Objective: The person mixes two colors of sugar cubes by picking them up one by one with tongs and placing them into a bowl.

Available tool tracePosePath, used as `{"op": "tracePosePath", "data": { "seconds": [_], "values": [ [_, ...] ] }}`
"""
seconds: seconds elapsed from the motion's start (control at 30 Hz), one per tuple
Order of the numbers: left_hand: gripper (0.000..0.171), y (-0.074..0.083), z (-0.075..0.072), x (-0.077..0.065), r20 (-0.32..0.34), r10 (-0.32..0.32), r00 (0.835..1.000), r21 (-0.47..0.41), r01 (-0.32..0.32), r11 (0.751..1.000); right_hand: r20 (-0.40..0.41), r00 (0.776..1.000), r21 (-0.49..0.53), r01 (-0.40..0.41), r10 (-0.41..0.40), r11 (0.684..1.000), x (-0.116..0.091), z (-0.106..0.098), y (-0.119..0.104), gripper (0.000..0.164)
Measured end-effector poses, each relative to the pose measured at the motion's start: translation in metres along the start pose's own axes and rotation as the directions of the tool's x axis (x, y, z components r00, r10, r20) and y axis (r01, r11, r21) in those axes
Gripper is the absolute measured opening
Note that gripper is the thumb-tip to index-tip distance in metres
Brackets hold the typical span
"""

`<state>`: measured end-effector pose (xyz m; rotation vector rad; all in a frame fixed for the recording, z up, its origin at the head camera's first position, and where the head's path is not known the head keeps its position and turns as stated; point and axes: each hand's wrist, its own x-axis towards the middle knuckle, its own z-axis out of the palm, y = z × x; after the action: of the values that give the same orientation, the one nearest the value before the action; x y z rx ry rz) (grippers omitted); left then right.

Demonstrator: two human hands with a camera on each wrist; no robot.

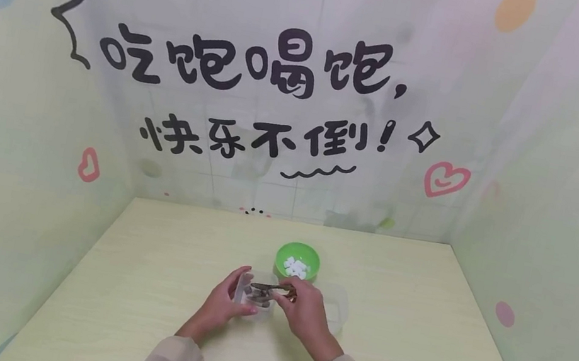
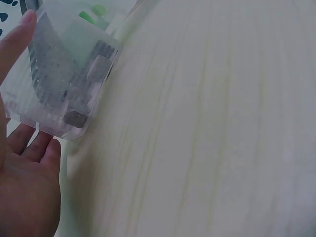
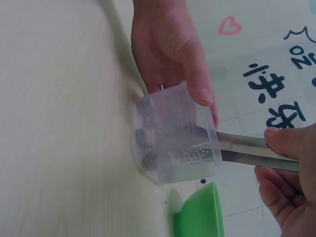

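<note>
My left hand (image 1: 223, 303) grips a clear plastic box (image 3: 173, 173) from the side, thumb on one face and fingers beneath in the left wrist view. The box is tilted, its mouth towards my right hand. Several small greyish-brown chunks (image 2: 76, 118) lie against its bottom, blurred through the plastic. With thumb and fingers my right hand (image 1: 306, 311) pinches a pair of metal tongs (image 3: 242, 143). Their perforated ends reach inside the box. What the tips hold, if anything, I cannot tell.
Just behind the hands stands a green bowl (image 1: 299, 249) with several white cubes (image 1: 296, 267) in it. A clear plastic lid or shallow container (image 1: 340, 313) lies to the right, partly behind my right hand. Printed walls enclose the pale wooden table (image 1: 171, 237).
</note>
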<state>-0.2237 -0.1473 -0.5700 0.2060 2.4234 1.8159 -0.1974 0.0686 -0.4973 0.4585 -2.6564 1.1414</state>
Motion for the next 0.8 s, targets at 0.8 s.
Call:
{"op": "tracePosePath", "data": {
  "seconds": [0.8],
  "values": [
    [0.094,0.0012,0.0001,-0.0012,0.002,-0.008,1.0,0.01,0.008,1.0,0.027,0.995,-0.114,0.099,-0.096,0.989,0.0003,0.0032,-0.002,0.023]
  ]
}}
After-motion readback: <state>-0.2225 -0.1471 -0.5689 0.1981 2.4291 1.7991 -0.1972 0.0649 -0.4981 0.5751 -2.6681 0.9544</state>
